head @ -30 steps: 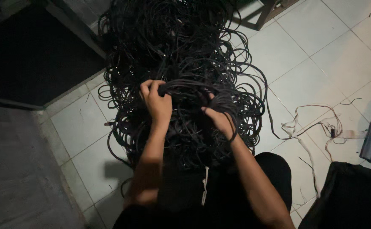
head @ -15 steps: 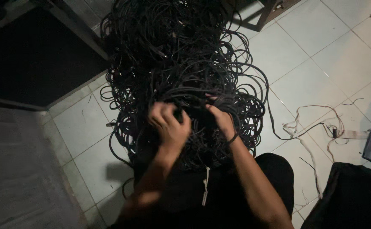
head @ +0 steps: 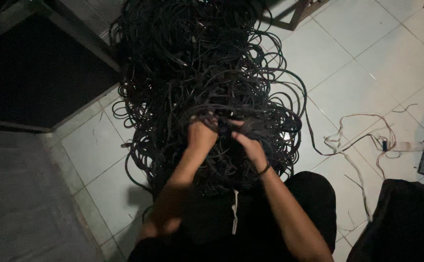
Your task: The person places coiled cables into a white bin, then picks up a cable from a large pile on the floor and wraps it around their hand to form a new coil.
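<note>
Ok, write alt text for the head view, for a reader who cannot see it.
Seen from above, a person's left hand and right hand grip strands in a big tangled pile of black cables on a white tiled floor. Thin pale wires trail to the right, and a dark mat lies at upper left.

A big tangled heap of black cables lies on the white tiled floor, and both hands are buried in its near edge, close together. The left hand and the right hand each close around dark strands at the same knot. To the right, apart from the heap, lie thin pale wires.
</note>
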